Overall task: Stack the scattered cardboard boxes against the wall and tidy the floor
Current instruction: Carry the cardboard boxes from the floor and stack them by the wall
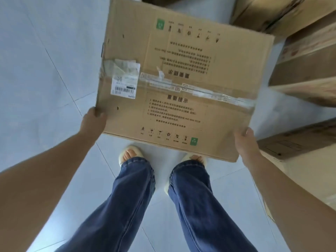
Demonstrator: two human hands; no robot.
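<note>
Left hand (93,120) and right hand (244,142) each curl over a near corner of the cardboard box (178,79), arms extended, holding it above the tiled floor (36,70). Between the grips: printed "重要提示", "400-886-9528". Beyond the left grip: barcode label (124,87). Right of the right grip: stacked boxes (305,60).

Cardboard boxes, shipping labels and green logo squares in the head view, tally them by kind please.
Held box: 1
Other boxes, top, right: 4
Shipping label: 1
Green squares: 2
Total: 8
</note>
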